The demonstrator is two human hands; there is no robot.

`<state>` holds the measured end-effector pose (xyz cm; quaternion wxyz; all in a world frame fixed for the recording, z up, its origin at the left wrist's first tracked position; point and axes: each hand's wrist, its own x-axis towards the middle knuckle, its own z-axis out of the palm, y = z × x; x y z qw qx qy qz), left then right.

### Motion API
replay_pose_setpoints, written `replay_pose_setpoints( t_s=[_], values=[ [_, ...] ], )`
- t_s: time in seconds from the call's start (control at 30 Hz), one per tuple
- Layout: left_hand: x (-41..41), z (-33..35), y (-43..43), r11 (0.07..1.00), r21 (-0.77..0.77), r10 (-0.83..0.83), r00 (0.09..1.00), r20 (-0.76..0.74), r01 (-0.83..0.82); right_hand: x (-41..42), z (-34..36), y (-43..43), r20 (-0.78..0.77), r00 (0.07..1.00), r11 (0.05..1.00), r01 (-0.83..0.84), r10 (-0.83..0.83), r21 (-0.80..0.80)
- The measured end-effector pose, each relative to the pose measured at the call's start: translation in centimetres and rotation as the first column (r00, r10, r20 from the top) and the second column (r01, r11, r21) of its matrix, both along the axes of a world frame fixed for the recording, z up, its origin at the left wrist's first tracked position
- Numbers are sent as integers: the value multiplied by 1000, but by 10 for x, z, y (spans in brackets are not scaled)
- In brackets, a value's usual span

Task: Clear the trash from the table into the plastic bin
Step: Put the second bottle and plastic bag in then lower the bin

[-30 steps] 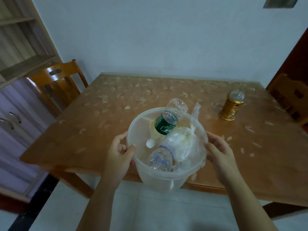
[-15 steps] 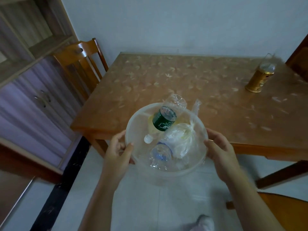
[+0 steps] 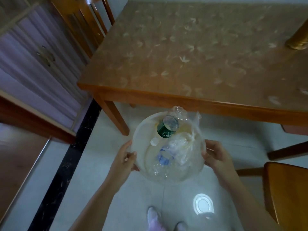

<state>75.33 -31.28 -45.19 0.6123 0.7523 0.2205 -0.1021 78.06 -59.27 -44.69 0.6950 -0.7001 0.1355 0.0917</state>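
Observation:
I hold a translucent white plastic bin (image 3: 138,147) over the tiled floor, just in front of the wooden table (image 3: 191,52). My left hand (image 3: 124,157) grips its left rim and my right hand (image 3: 215,155) grips its right rim. Inside lie a clear bottle with a green label (image 3: 168,127), a crushed bottle with a blue label (image 3: 164,159) and a crumpled clear plastic bag (image 3: 185,144). The green-label bottle's base sticks out above the far rim.
A gold lantern (image 3: 298,37) stands at the table's right edge. One wooden chair (image 3: 83,22) is at the table's left, another chair (image 3: 286,189) at my right. A purple-fronted cabinet (image 3: 33,64) fills the left. My feet (image 3: 155,217) show below.
The bin has come off the table and down toward the floor in both hands. My view has tilted downward, so the table sits higher and the floor and feet appear.

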Motion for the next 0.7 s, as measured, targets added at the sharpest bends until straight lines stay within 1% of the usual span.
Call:
replay_pose_setpoints(
  t_s=[0.1, 0.23, 0.4, 0.57, 0.7],
  values=[
    [-6, -60, 4, 999, 45, -15, 998, -63, 18, -8, -64, -2, -86, 996, 998, -10, 5, -56],
    [-22, -149, 8, 991, 135, 1, 987, -161, 21, -25, -158, 4, -213, 977, 996, -19, 1, -82],
    [-44, -249, 7, 979, 199, 9, 971, -237, 40, -41, -264, 14, -384, 923, 999, 43, -42, -6],
    [-63, -341, 8, 976, 219, 44, 961, -274, 18, -60, -354, 16, -464, 883, 996, 86, -62, 31],
    [-70, -401, 0, 978, 210, 62, 957, -285, -1, -65, -411, 6, -474, 877, 993, 111, -79, 40]
  ],
)
